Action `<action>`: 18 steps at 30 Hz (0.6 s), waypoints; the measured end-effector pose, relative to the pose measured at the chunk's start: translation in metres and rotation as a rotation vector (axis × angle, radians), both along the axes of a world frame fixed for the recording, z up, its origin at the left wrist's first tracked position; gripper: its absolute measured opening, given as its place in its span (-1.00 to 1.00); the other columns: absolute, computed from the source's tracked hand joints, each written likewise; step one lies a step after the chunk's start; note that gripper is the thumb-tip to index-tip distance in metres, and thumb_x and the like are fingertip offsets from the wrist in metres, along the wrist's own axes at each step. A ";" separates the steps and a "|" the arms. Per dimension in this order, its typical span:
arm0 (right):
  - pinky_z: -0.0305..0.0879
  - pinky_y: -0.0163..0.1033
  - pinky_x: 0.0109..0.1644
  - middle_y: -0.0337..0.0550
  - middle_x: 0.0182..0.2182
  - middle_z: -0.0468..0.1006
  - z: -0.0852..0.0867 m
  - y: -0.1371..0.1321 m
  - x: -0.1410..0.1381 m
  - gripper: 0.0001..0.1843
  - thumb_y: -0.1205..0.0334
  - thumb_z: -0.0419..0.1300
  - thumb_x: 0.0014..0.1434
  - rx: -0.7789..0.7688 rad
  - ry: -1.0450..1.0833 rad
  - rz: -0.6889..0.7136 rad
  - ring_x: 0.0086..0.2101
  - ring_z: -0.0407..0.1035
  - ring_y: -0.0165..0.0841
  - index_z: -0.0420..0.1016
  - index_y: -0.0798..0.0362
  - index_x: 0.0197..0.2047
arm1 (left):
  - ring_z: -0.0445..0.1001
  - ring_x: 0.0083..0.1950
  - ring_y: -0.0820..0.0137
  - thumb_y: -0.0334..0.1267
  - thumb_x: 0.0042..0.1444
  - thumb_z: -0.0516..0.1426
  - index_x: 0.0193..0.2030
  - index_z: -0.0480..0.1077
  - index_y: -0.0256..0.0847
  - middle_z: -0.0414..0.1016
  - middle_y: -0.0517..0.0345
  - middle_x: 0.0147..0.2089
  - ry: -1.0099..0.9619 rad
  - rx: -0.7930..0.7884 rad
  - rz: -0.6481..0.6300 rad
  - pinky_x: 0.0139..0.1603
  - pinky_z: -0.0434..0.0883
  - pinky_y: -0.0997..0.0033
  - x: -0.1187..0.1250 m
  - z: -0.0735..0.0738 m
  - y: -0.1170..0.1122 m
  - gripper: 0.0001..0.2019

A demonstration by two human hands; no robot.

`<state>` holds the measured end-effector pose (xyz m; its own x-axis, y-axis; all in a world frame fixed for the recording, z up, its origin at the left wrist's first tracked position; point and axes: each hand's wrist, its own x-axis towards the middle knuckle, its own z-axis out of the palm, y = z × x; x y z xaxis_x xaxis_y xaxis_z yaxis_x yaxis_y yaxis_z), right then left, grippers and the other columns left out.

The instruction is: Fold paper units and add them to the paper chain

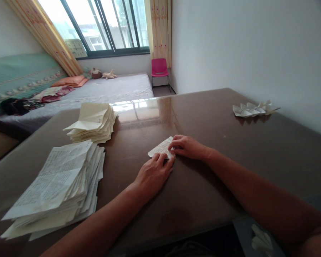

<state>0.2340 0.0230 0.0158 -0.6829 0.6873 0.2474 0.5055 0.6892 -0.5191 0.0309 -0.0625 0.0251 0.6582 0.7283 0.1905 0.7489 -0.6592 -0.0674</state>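
Daylight from window (96, 26) – glare streak on table (139, 105); wide-angle bending at edges, sharp focus

Bare table (203, 117) ahead; paper stacks (59, 182) crowd the left.

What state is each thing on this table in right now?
Small printed paper piece: folded, flat, pressed under both hands.
Left hand: flat, fingers on the paper.
Right hand: fingertips on the paper's edge.
Pile of printed sheets: unfolded, loosely fanned.
Pile of cream papers: folded, stacked.
White paper shapes: folded, grouped at far right.
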 end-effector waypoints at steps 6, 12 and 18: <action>0.20 -0.26 -0.11 -0.14 -0.23 0.47 -0.008 0.007 0.002 -0.81 0.11 0.20 0.18 0.063 -0.012 -0.114 -0.17 0.31 -0.32 0.57 -0.06 -0.17 | 0.29 0.01 0.25 -0.17 0.27 -0.03 0.21 0.23 -0.01 0.35 0.05 0.01 -0.016 -0.047 0.018 0.05 0.39 0.21 0.000 0.005 0.001 -0.63; 0.22 -0.26 -0.10 -0.13 -0.23 0.47 -0.014 0.016 0.003 -0.78 0.11 0.21 0.18 0.094 -0.030 -0.254 -0.17 0.31 -0.32 0.54 -0.01 -0.14 | 0.28 0.07 0.20 -0.10 0.25 -0.01 0.20 0.23 -0.05 0.35 0.09 0.10 0.002 -0.037 -0.021 0.07 0.38 0.19 0.000 0.006 0.001 -0.61; 0.19 -0.29 -0.13 -0.17 -0.28 0.48 -0.009 0.008 0.000 -0.90 0.26 0.18 0.19 0.176 0.006 -0.285 -0.23 0.31 -0.36 0.51 0.02 -0.24 | 0.29 0.06 0.22 -0.10 0.26 -0.01 0.18 0.25 -0.07 0.37 0.07 0.09 -0.005 -0.031 -0.017 0.05 0.39 0.19 0.002 0.007 0.000 -0.62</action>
<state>0.2342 0.0314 0.0070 -0.4673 0.7970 0.3827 0.6886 0.5996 -0.4078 0.0332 -0.0622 0.0319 0.6694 0.7230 0.1710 0.7382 -0.6732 -0.0431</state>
